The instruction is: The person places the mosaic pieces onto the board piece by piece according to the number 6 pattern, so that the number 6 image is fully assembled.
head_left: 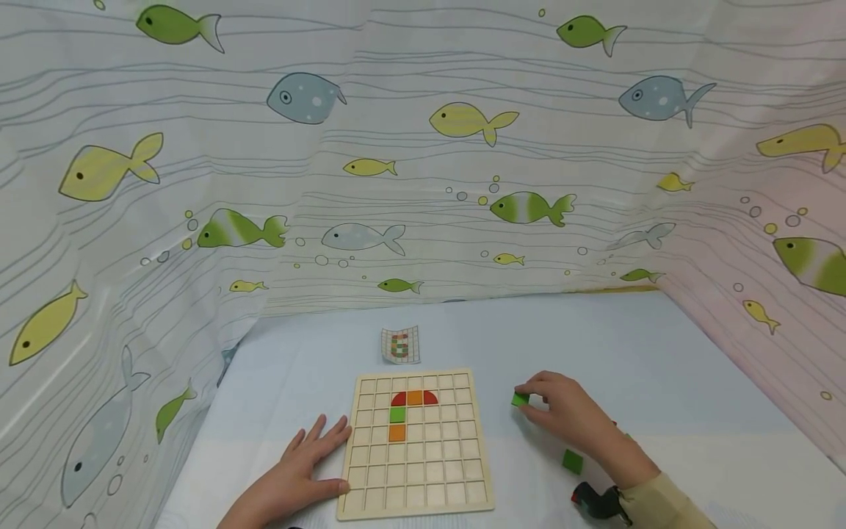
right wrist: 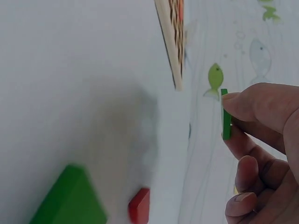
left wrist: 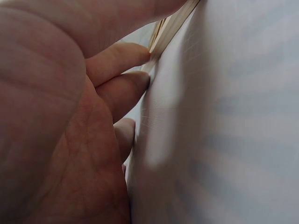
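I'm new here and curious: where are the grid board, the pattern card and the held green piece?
Grid board [head_left: 416, 454]: head view, a bare square near its middle.
Pattern card [head_left: 399, 345]: head view, middle of its printed face.
Held green piece [right wrist: 226, 123]: right wrist view, its narrow side.

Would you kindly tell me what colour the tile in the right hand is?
The tile is green, seen best in the right wrist view.

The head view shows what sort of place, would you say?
Probably a curtained-off tabletop puzzle corner: there is a fish-print curtain, a wooden grid board and a small pattern card.
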The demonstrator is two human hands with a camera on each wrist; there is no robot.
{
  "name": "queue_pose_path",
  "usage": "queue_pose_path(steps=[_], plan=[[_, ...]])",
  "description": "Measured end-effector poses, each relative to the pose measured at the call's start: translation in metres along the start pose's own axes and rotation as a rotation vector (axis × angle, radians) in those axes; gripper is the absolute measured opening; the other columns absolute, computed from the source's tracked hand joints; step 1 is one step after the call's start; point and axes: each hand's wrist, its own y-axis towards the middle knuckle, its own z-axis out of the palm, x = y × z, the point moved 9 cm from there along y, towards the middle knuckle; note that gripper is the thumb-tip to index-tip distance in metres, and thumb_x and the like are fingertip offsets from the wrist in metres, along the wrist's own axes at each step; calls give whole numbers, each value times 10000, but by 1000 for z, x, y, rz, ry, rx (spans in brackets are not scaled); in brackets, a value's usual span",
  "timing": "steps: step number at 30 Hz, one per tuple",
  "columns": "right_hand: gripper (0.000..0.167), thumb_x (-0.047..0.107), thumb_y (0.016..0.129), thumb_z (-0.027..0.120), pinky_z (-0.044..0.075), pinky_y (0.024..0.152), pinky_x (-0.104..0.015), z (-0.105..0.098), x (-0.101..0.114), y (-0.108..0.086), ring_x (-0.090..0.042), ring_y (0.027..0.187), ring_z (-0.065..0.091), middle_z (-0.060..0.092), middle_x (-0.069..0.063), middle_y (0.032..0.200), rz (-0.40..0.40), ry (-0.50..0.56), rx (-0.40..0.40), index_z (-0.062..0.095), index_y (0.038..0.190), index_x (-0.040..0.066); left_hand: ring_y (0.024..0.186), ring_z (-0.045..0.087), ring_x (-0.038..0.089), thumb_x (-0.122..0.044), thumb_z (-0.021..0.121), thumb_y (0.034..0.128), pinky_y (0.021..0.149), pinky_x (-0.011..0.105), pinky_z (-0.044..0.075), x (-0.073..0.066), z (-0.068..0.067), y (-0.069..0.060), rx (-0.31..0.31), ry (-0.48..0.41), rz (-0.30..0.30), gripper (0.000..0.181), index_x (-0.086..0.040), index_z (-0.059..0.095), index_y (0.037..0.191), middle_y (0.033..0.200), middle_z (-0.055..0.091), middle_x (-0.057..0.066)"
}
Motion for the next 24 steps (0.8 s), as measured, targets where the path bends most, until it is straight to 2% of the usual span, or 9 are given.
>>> queue_pose_path(steps=[6, 12, 17, 24], plan=[[266, 199, 844, 799, 546, 773, -299, 6, 24, 13, -86, 917, 596, 624, 148, 984, -72, -36, 19, 768, 1105, 155, 1482, 12, 418, -521, 742, 823, 1127, 639, -49, 1, 0, -1, -11, 11, 5, 883, -82, 411, 1514, 1598, 278, 79], [260, 211, 846, 796, 553, 778, -290, 9, 45, 22, -106, 924, 607, 638, 122, 991, -141, -37, 39, 767, 1098, 153, 1470, 22, 454, -517, 748, 817, 1110, 664, -49, -4, -1, 0, -25, -1, 37, 884, -46, 431, 1494, 1589, 289, 115], [245, 203, 850, 788, 553, 785, -287, 17, 59, 28, -97, 933, 603, 645, 96, 1003, -196, -65, 51, 767, 1090, 163, 1469, 21, 456, -517, 757, 806, 1106, 673, -51, -7, -2, 0, -32, -11, 41, 892, -39, 439, 1488, 1586, 292, 115], [240, 211, 855, 781, 550, 821, -293, 30, 74, 35, -102, 962, 591, 647, 84, 1018, -227, -64, 91, 769, 1089, 160, 1472, 20, 449, -526, 760, 797, 1112, 664, -50, -6, -2, 0, -36, -9, 29, 902, -50, 438, 1492, 1588, 294, 103]])
